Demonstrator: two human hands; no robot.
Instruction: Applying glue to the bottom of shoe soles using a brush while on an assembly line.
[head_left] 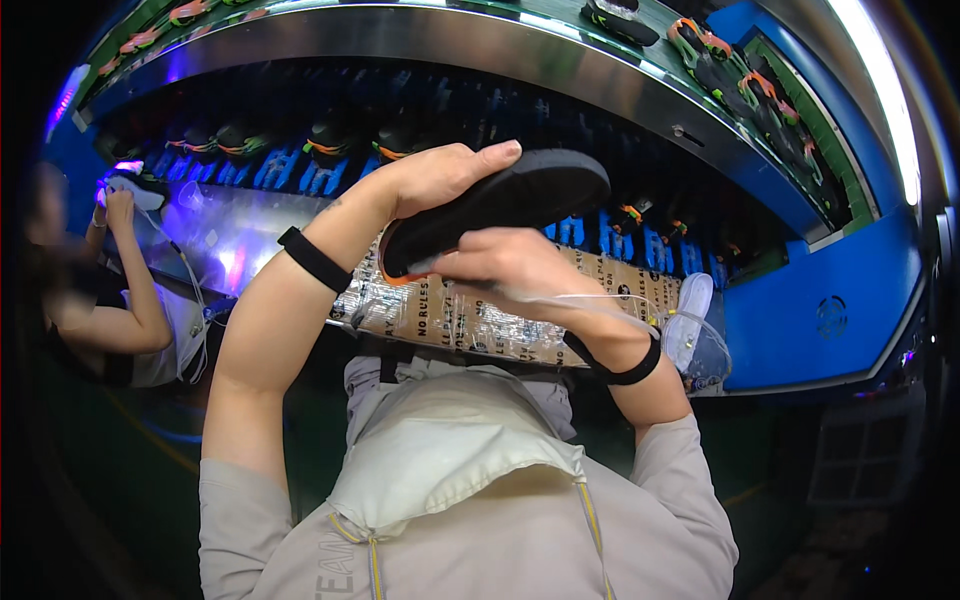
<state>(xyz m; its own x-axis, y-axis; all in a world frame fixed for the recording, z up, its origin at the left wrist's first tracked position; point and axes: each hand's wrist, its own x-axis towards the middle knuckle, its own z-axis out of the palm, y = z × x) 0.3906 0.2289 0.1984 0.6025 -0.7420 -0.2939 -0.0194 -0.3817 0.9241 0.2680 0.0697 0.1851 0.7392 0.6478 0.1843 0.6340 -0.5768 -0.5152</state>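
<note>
A black shoe [545,185] with an orange edge at its near end is held up in front of me. My left hand [440,178] grips it along its upper left side, thumb stretched over the top. Against its lower side is my right hand [510,265], smeared by motion. Its fingers are drawn together at the shoe's orange end, and what they hold, if anything, I cannot make out. Thin clear tubing [600,298] runs by the right wrist. Both forearms wear black bands.
Beneath my hands lies a ledge covered in printed brown cardboard [400,308] under clear film. A white shoe-shaped piece [688,318] rests at its right end. Beyond are blue racks [275,168] with shoes and a raised conveyor [560,45]. At left a co-worker [110,290] handles a pale piece.
</note>
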